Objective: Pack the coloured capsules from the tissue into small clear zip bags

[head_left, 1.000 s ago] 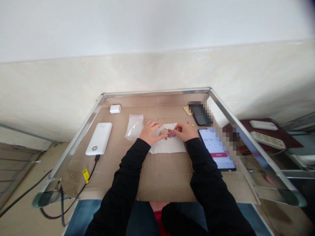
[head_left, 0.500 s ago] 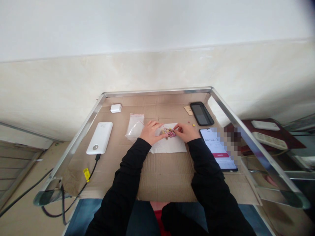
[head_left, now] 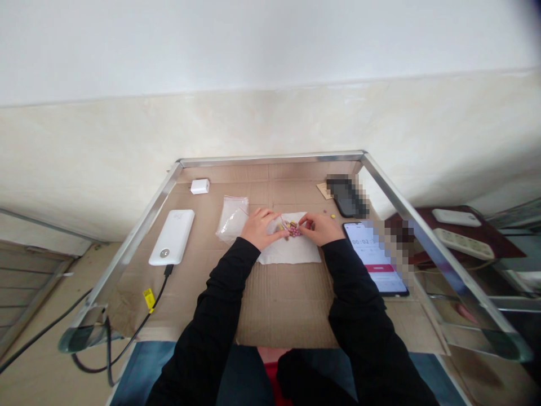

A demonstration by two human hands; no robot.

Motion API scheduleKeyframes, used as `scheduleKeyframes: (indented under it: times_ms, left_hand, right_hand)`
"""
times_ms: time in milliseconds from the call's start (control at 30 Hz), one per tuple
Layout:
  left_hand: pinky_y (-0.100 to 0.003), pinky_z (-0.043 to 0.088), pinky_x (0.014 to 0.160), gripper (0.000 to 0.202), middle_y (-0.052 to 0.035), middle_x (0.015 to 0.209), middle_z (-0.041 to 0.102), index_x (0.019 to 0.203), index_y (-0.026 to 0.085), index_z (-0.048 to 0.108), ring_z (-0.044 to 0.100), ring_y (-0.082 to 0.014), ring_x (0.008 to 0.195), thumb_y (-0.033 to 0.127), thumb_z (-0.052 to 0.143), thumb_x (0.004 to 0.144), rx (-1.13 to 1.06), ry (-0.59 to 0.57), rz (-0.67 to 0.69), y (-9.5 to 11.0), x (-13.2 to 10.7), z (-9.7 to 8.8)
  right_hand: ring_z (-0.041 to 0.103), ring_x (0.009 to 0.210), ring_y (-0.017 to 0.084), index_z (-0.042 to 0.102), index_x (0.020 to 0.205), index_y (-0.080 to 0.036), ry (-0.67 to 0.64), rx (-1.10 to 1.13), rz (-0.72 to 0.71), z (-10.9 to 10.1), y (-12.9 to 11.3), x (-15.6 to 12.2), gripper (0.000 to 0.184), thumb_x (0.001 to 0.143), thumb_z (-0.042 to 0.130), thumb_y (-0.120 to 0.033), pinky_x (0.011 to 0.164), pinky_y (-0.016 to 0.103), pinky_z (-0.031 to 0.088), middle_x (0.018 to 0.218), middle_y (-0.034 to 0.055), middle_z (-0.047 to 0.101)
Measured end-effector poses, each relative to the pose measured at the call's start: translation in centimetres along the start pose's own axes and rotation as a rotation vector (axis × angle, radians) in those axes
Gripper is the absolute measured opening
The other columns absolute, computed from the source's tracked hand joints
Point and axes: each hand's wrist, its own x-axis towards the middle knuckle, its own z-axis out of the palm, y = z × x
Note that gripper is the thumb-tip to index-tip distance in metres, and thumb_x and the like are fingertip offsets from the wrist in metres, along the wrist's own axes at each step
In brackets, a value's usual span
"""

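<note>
Small pink and yellow pieces (head_left: 295,230) lie heaped over a white sheet (head_left: 291,256), between the left hand (head_left: 257,228) and the right hand (head_left: 319,228); they look light, firm and smooth, likely to roll or slip, so each would best be pinched lightly across its middle by thumb and forefinger; the right grip has its fingertips drawn close at the heap's edge, though whether a piece is caught there I cannot tell; the left grip has its thumb toward the heap, and I cannot tell whether it clasps anything; a clear bag (head_left: 234,219) lies beside the left hand on the counter (head_left: 287,316); against half a second ago, hands and heap look nearly unmoved, but square blocks now mask part of the black phone (head_left: 344,197).
</note>
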Motion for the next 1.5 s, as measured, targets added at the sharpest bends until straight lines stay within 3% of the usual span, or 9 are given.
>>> scheduleKeyframes:
  times_ms: [367,467,700,900,1100,1300,1500]
  left_hand:
    - [-0.035,0.040,0.082,0.054,-0.0078,0.089,0.057,0.102,0.014,0.058,0.049,-0.0192,0.087,0.055,0.053,0.068,0.005,-0.002,0.000,0.1,0.0,0.0]
    - [-0.035,0.040,0.081,0.053,-0.0071,0.088,0.057,0.102,0.015,0.059,0.049,-0.0193,0.087,0.055,0.054,0.067,-0.003,0.009,-0.007,0.2,0.0,-0.1]
    - [-0.036,0.040,0.080,0.052,-0.0076,0.088,0.057,0.102,0.016,0.058,0.049,-0.0200,0.086,0.054,0.056,0.066,-0.024,0.027,-0.013,0.6,0.1,-0.3]
    - [-0.037,0.040,0.078,0.053,-0.0079,0.089,0.057,0.102,0.016,0.057,0.048,-0.0205,0.084,0.055,0.055,0.066,-0.020,0.002,0.007,0.9,0.1,-0.4]
    - [-0.035,0.040,0.079,0.049,-0.0075,0.090,0.057,0.100,0.016,0.058,0.048,-0.0201,0.086,0.052,0.056,0.068,-0.038,0.040,0.010,0.9,0.2,-0.5]
    - [-0.035,0.040,0.079,0.042,-0.0060,0.090,0.057,0.102,0.017,0.056,0.049,-0.0192,0.087,0.039,0.062,0.066,-0.110,0.101,-0.040,0.8,0.3,-0.6]
    - [-0.029,0.042,0.069,0.048,-0.0061,0.091,0.058,0.105,0.018,0.053,0.052,-0.0158,0.079,0.042,0.063,0.064,-0.378,0.194,-0.214,0.5,0.5,-1.0]
  right_hand:
    - [0.053,0.062,0.013,0.059,0.078,-0.022,0.109,0.005,-0.027,0.9,-0.5,0.1,0.015,0.063,0.057,-0.024,0.053,0.022,0.029,0.064,-0.0027,0.061]
    - [0.049,0.054,0.010,0.058,0.078,-0.020,0.141,0.144,-0.030,0.7,-0.4,0.2,0.016,0.062,0.058,-0.023,0.051,0.022,0.030,0.065,-0.0027,0.061]
    - [0.039,0.046,0.006,0.055,0.074,-0.014,0.196,0.708,-0.097,0.6,-1.5,0.5,0.018,0.066,0.058,-0.030,0.043,0.020,0.031,0.063,-0.0008,0.055]
    - [0.042,0.042,0.006,0.053,0.074,-0.015,0.125,0.864,-0.094,1.5,-2.6,0.5,0.024,0.066,0.061,-0.037,0.040,0.019,0.034,0.057,-0.0025,0.052]
    - [0.045,0.042,0.008,0.057,0.079,-0.015,0.091,0.792,-0.094,1.8,-3.2,0.2,0.030,0.072,0.053,-0.044,0.041,0.020,0.036,0.055,-0.0010,0.053]
    - [0.047,0.054,0.009,0.061,0.073,-0.016,0.132,0.553,-0.290,1.0,-4.0,-0.1,0.022,0.073,0.053,-0.037,0.054,0.023,0.039,0.068,0.0025,0.058]
    - [0.053,0.069,0.013,0.059,0.071,-0.016,0.204,0.623,-0.346,-0.6,-4.6,1.2,0.018,0.073,0.054,-0.033,0.064,0.026,0.043,0.073,0.0037,0.059]
